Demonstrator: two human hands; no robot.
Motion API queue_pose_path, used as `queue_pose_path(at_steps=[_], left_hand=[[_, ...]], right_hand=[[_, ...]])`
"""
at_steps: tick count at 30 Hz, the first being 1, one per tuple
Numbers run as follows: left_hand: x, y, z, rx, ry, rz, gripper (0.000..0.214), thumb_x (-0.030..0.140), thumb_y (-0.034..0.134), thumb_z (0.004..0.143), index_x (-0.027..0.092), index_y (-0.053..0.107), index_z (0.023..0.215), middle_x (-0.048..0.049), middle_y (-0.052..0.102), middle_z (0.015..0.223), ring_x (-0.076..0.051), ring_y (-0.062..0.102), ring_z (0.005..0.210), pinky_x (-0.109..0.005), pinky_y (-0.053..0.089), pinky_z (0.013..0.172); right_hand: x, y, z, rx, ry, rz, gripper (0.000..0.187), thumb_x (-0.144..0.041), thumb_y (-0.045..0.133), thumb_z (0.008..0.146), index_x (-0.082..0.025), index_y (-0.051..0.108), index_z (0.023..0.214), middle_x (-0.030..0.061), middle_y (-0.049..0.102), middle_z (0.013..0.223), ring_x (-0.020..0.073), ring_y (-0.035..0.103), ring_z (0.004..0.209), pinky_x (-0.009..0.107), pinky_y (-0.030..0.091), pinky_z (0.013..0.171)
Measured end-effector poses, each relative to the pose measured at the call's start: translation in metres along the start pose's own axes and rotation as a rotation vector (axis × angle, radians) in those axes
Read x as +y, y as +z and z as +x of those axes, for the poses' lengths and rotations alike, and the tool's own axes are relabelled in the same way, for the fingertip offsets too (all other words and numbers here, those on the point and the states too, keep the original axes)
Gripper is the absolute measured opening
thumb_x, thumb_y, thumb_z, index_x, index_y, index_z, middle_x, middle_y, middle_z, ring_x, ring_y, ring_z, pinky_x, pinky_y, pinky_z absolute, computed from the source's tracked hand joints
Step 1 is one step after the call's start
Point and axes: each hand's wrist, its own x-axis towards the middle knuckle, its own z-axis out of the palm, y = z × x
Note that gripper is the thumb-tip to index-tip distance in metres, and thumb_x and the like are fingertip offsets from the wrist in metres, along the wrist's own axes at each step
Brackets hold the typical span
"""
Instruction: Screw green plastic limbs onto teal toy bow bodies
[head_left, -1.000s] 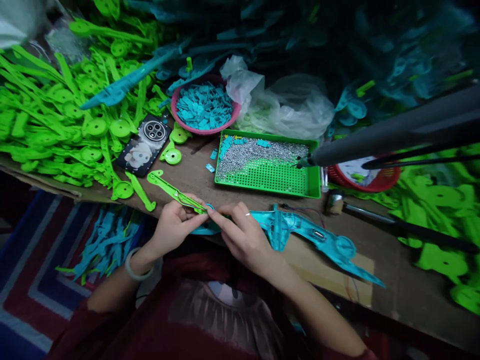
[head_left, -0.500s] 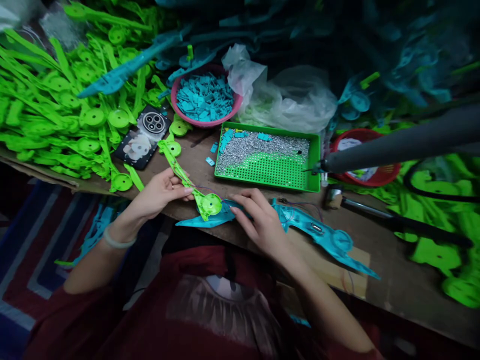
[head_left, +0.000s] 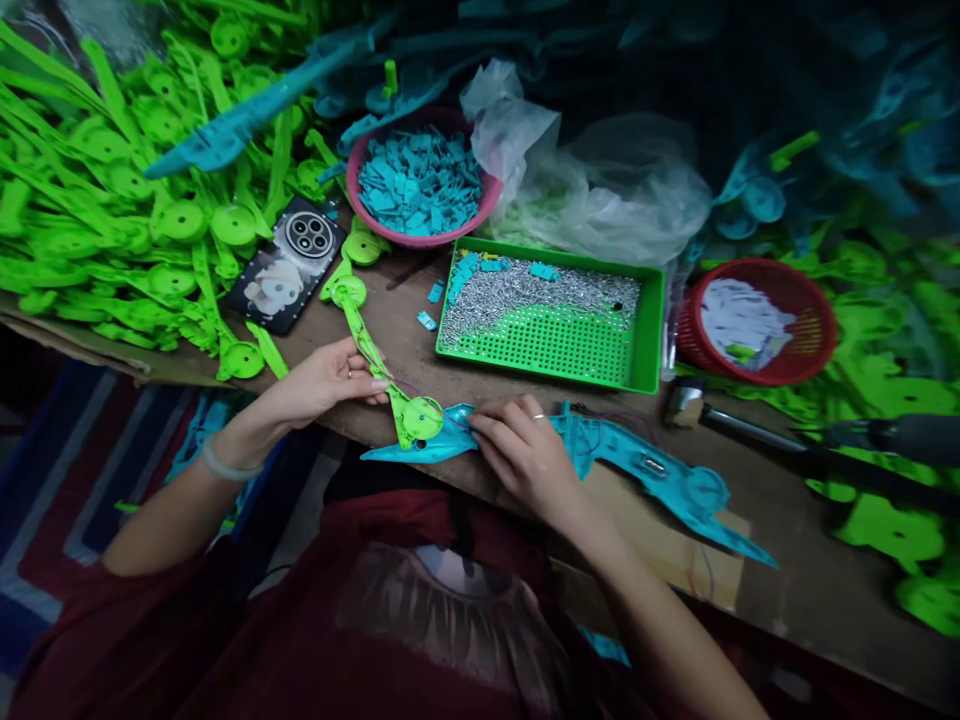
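Observation:
My left hand (head_left: 322, 382) pinches a long bright green plastic part (head_left: 375, 360) that ends in a round disc near the table's front edge. That disc rests against a long teal plastic shell (head_left: 645, 470) lying along the wooden table (head_left: 787, 560). My right hand (head_left: 521, 450) lies on the teal shell beside the disc, fingers curled and pressing on it. Thin wires run across the green part and the shell.
A green perforated tray (head_left: 551, 345) holds several small metal screws. A pink bowl (head_left: 420, 185) of teal pieces, a phone (head_left: 289, 265), a red basket (head_left: 761, 320), clear plastic bags (head_left: 600, 190) and a heap of green parts (head_left: 112, 200) surround it. A dark tool (head_left: 795, 450) lies right.
My left hand has swung the green part round so its disc now sits on the teal shell. The grey hanging tool has left the upper right. My right hand has settled onto the shell.

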Motion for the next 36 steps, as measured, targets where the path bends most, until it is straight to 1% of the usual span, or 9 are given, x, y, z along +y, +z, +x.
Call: queue_pose_path(at_steps=[4,9,12,14,17,20,24,28,36], left_hand=[[-0.001,0.011,0.003,-0.035,0.017,0.024,0.031,0.018,0.079,0.073,0.015,0.056,0.094,-0.0006,0.07,0.078,-0.011,0.068,0.068,-0.022,0.056,0.065],[-0.003,0.022,0.003,-0.011,0.045,-0.003,0.033,0.017,0.08,0.072,0.016,0.056,0.095,0.0003,0.07,0.08,-0.012,0.069,0.071,-0.024,0.058,0.069],[-0.001,0.018,0.0,-0.004,0.04,0.03,0.033,0.017,0.08,0.072,0.015,0.056,0.095,-0.0008,0.071,0.08,-0.012,0.069,0.07,-0.022,0.058,0.067],[0.0,0.013,-0.002,0.015,0.043,0.035,0.034,0.018,0.081,0.072,0.015,0.057,0.096,-0.0011,0.072,0.082,-0.011,0.069,0.07,-0.022,0.058,0.067],[-0.001,0.004,-0.003,0.006,0.033,0.034,0.034,0.019,0.081,0.072,0.015,0.057,0.095,-0.0005,0.071,0.081,-0.012,0.069,0.07,-0.022,0.058,0.067],[-0.003,0.0,-0.001,-0.028,0.019,0.044,0.031,0.02,0.081,0.073,0.015,0.059,0.093,-0.0009,0.071,0.08,-0.011,0.068,0.07,-0.022,0.058,0.066],[-0.001,0.001,0.003,-0.06,0.018,0.044,0.032,0.02,0.08,0.073,0.016,0.058,0.096,-0.0024,0.071,0.084,-0.012,0.069,0.073,-0.023,0.058,0.067],[0.001,0.002,0.004,-0.11,0.029,0.097,0.03,0.021,0.079,0.074,0.015,0.059,0.095,-0.0021,0.07,0.081,-0.012,0.068,0.07,-0.023,0.056,0.067],[-0.008,0.006,0.004,-0.064,0.03,0.127,0.032,0.022,0.079,0.072,0.016,0.056,0.092,0.0006,0.069,0.078,-0.013,0.069,0.07,-0.025,0.057,0.068]], right_hand=[[0.004,-0.006,-0.008,-0.007,0.002,0.034,0.023,-0.012,0.05,0.093,-0.017,0.062,0.111,0.0122,0.066,0.101,0.0239,0.056,0.092,0.041,0.049,0.076],[-0.009,-0.011,0.001,0.013,0.019,0.056,0.026,-0.01,0.048,0.093,-0.017,0.057,0.116,0.0106,0.066,0.097,0.0225,0.057,0.089,0.04,0.049,0.077],[-0.013,-0.007,0.007,-0.012,0.017,0.048,0.027,-0.009,0.045,0.094,-0.015,0.055,0.118,0.0093,0.065,0.09,0.021,0.056,0.083,0.036,0.05,0.072],[-0.011,-0.002,0.009,-0.033,0.016,0.069,0.028,-0.009,0.043,0.095,-0.014,0.054,0.121,0.01,0.066,0.091,0.0209,0.059,0.085,0.034,0.051,0.071],[-0.004,0.004,0.006,-0.022,0.016,0.125,0.033,-0.01,0.042,0.095,-0.016,0.052,0.126,0.0113,0.067,0.098,0.0215,0.062,0.092,0.035,0.053,0.075],[0.001,0.006,0.002,-0.002,-0.013,0.11,0.034,-0.011,0.043,0.095,-0.015,0.052,0.127,0.0116,0.067,0.097,0.0222,0.062,0.09,0.036,0.054,0.074],[0.004,0.002,-0.001,-0.002,-0.016,0.116,0.033,-0.011,0.044,0.096,-0.017,0.052,0.127,0.0106,0.067,0.096,0.021,0.062,0.087,0.035,0.054,0.073],[0.004,-0.001,-0.001,0.014,0.005,0.128,0.03,-0.01,0.046,0.095,-0.017,0.053,0.124,0.01,0.067,0.095,0.0203,0.062,0.088,0.034,0.054,0.073],[0.004,0.001,-0.003,0.015,-0.032,0.091,0.029,-0.011,0.047,0.096,-0.016,0.052,0.124,0.0096,0.066,0.094,0.02,0.06,0.086,0.034,0.053,0.073]])
